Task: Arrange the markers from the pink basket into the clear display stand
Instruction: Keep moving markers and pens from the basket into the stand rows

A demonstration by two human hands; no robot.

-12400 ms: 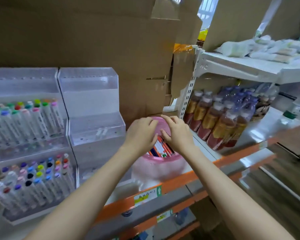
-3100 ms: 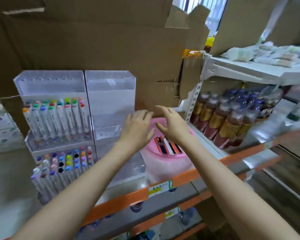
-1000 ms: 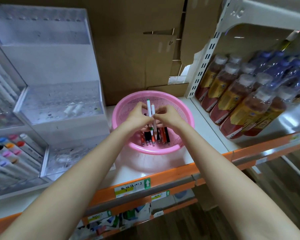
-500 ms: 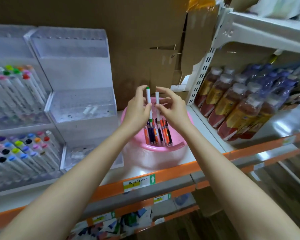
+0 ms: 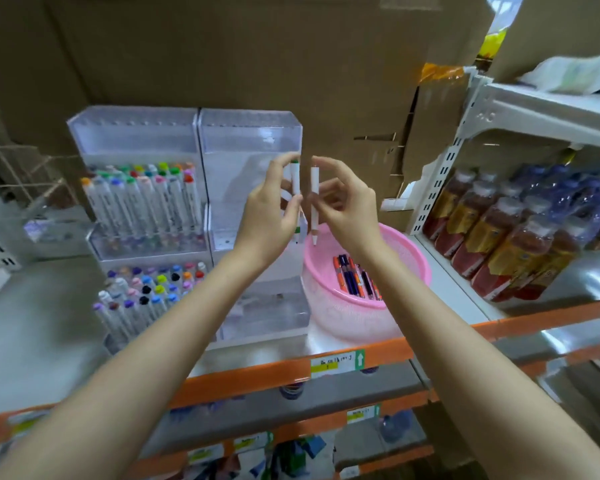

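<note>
The left hand pinches a white marker with a green cap between thumb and curled fingers and holds it upright. The right hand pinches a second white marker in the same way, also upright, just beside the first one but apart from it. Both markers are in the air in front of the empty clear plastic display stand, above the left edge of the round pink plastic basket. Inside the basket lie more markers with orange and dark blue bodies. The basket stands on the shelf with the orange front edge, touching the right side of the stand. Left of the empty stand is a second clear stand full of colour-capped markers. Bottles of brown drink stand on the white shelf at the right.
</note>
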